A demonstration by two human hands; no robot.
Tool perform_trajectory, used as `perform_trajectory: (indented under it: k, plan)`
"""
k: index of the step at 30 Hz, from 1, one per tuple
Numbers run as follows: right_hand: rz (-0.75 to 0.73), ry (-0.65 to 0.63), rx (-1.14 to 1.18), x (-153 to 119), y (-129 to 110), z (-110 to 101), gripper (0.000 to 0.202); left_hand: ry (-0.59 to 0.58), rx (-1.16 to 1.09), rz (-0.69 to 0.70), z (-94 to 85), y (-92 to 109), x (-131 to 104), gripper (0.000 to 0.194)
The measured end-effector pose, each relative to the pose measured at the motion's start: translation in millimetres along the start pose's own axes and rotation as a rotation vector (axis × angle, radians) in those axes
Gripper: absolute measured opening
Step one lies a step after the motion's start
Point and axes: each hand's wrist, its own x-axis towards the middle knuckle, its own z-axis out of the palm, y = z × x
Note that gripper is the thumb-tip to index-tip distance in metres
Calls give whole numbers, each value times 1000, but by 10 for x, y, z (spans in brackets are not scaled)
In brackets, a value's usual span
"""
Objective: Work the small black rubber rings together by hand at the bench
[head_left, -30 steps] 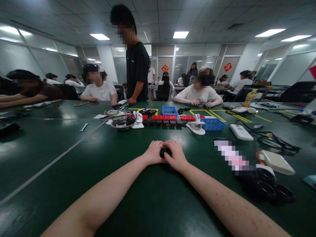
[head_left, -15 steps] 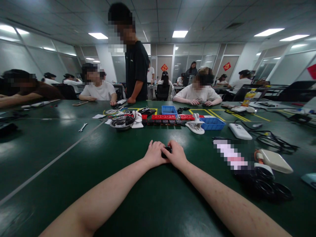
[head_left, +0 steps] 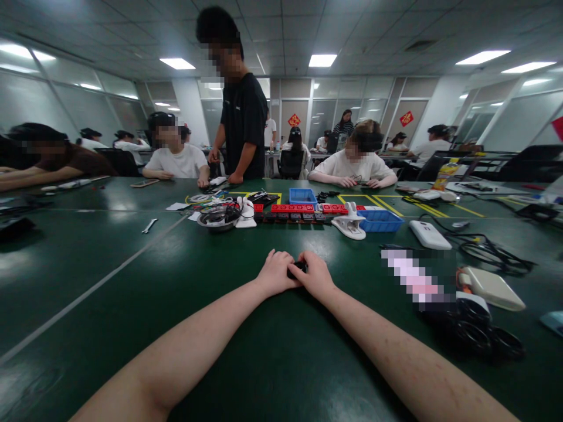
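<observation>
Both of my hands meet around a small black round object over the green table. My left hand is closed on its left side, fingers curled and partly lifted. From the right, my right hand grips the same object, its thumb lying across the top. Most of the object is hidden by my fingers, so its exact kind cannot be made out. Beyond my hands lies a red-and-black power strip row.
Beyond stand a metal bowl of cables, white clips and a blue bin. A wrench lies left. To the right are a white power bank, black rings and cables. Co-workers sit and stand across the table.
My hands keep nearly the same grip on the black object. The standing co-worker's arm now shows in front of the body, and the view has shifted slightly.
</observation>
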Motion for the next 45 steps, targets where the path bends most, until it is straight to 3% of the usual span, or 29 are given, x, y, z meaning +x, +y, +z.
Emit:
perform_trajectory:
  k: [7,14,18,23,27,36,45]
  plan:
    - [-106,-19,29,-17,-55,-82,11,-111,-100,110,-41,-130,35,37]
    - [-292,-79,97,-45,-109,-151,20,-136,-111,133,-3,-168,53,22]
    - [-328,-85,129,-62,-131,-174,23,-126,-118,129,-29,-131,32,33]
    - [-266,23,113,-63,-127,-169,18,-51,-127,116,-50,-75,-6,61]
    - [-197,53,71,-52,-90,-134,18,-46,-94,101,-71,-41,-25,70]
    - [-110,61,-6,-44,-41,-91,25,9,-42,13,-60,-9,-34,55]
    - [-112,32,-60,-23,-23,-59,21,-40,32,21,-23,-4,-20,40]
